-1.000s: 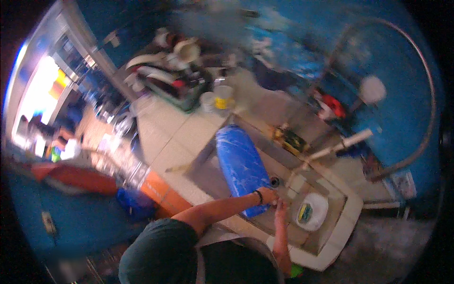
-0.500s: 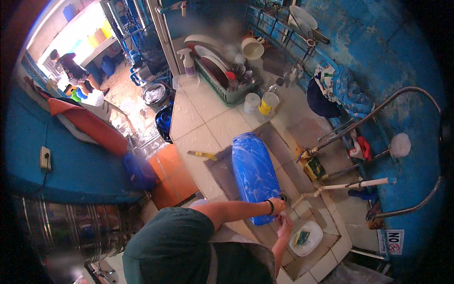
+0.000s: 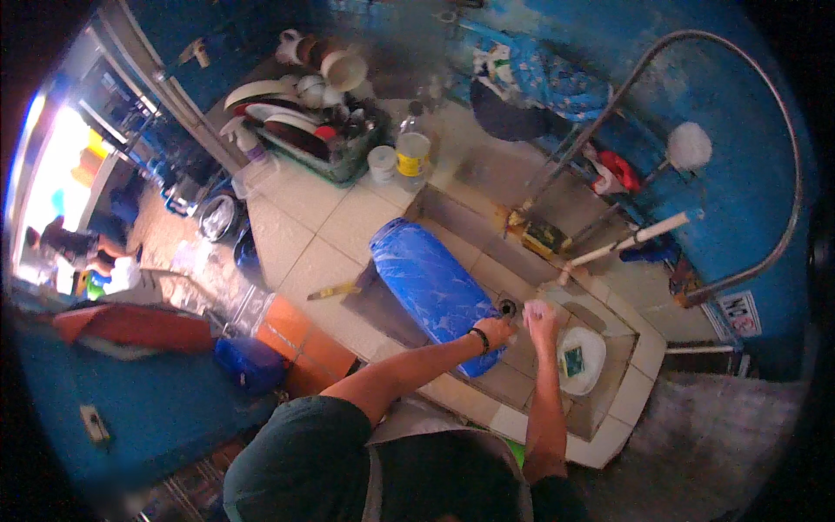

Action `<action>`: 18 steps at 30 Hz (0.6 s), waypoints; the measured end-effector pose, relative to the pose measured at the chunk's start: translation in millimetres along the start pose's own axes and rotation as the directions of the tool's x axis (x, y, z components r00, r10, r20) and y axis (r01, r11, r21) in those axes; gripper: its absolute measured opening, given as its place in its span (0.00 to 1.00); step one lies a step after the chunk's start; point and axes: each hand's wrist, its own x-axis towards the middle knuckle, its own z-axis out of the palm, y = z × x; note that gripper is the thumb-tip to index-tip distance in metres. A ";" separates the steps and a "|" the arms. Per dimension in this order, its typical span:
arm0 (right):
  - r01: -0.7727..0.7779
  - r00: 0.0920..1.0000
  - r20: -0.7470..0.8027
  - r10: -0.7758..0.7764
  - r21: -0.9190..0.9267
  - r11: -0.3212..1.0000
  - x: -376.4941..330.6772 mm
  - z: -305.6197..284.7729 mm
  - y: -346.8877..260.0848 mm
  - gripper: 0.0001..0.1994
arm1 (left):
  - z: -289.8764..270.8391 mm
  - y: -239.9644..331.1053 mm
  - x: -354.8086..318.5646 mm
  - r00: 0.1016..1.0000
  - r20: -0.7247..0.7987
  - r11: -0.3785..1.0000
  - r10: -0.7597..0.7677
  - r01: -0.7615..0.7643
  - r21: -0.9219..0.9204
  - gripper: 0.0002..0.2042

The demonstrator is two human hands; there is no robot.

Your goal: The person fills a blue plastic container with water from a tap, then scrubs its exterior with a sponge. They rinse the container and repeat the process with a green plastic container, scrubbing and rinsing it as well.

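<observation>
A big blue plastic drum lies on its side in a tiled sink basin. My left hand, with a dark band on the wrist, grips the drum's near end beside the drain hole. Just to the right, my right hand is raised under the end of a white pipe tap and looks wet. Whether its fingers are closed is not clear. A white bowl with a green sponge in it sits in the basin right of my right forearm.
A green rack of plates and bowls, a white cup and a plastic bottle stand on the tiled counter behind the sink. Blue cloth hangs at the back, a curved metal pipe on the right. An orange box sits below left.
The view has swung about. My left hand stays at the drum's near end; my right hand has lifted from near the white bowl up to the tap's outlet.
</observation>
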 end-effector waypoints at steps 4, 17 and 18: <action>-0.074 0.997 0.026 0.074 0.015 0.997 108.6 36.4 -28.1 0.11 | 15.8 -7.6 6.6 0.999 0.036 1.000 -0.020 0.021 -0.022 0.15; -0.507 0.861 0.266 0.433 0.392 0.768 269.7 90.7 3.3 0.04 | -24.7 9.3 -9.1 0.988 0.154 0.993 0.014 0.004 -0.116 0.13; -0.547 0.832 0.354 0.426 0.399 0.736 268.3 83.1 -8.0 0.04 | -26.3 8.7 -9.4 0.983 0.175 0.993 0.060 -0.042 -0.108 0.13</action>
